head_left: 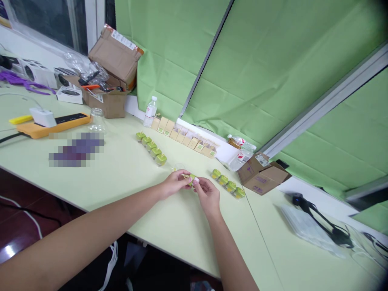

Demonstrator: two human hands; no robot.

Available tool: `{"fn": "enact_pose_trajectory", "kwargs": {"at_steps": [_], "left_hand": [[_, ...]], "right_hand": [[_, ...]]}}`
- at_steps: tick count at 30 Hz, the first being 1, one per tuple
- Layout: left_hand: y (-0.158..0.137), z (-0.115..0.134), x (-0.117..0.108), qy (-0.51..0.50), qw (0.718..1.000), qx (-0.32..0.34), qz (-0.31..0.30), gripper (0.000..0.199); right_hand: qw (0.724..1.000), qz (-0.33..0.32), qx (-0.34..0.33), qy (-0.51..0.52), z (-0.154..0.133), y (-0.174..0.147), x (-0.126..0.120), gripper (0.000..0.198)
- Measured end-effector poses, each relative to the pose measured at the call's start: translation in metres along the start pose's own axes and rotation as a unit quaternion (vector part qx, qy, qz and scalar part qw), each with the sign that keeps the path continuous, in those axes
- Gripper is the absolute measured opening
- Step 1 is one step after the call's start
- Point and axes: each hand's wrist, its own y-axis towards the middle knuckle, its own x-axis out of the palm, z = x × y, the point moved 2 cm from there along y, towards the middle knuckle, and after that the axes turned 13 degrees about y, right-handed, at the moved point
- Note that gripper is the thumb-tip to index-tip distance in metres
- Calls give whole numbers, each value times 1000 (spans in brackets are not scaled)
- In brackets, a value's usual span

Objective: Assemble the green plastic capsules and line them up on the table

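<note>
My left hand [175,184] and my right hand [209,195] meet over the table, their fingertips pinching one small green lid-like piece [192,178] from both sides. A white part shows on its right side; the fingers hide its lower portion. Just behind my left fingers is a small clear container [178,166], partly covered by the hand. To the left runs a slanting row of small clear containers with green lids [151,147]. A similar, shorter row of green-lidded containers [228,184] lies to the right of my right hand.
Small open cardboard boxes [183,136] line the back edge beside a water bottle [150,112]. Further left are a glass jar [97,120], an orange power strip [57,126] and a filled carton [107,103]. A brown carton [262,173] and a black headset-like device [321,224] stand right.
</note>
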Motion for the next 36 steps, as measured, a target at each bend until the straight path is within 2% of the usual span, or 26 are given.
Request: {"fn": "enact_pose_trajectory", "kwargs": {"at_steps": [7,15,21,25,32,36], "left_hand": [[1,-1,0,-19,1000,16,-9,50],[0,0,1,-9,1000,-4,16,47],[3,-1,1,-53,998,-22,28,46],[3,0,1,-56,998,-16,19,46],[2,-1,1,-45,999,0,10,45],[2,-2,0,-40,999,13,10,45]], "right_hand": [[1000,-6,1,3,0,-3,4,37],[1000,-8,-4,-28,-1,-4,4,35],[998,14,-36,-54,-4,-4,9,35],[998,22,-38,-44,-4,-4,10,35],[999,-16,-32,-36,-5,-4,7,33],[998,-6,-31,-48,-7,-4,8,34]]}}
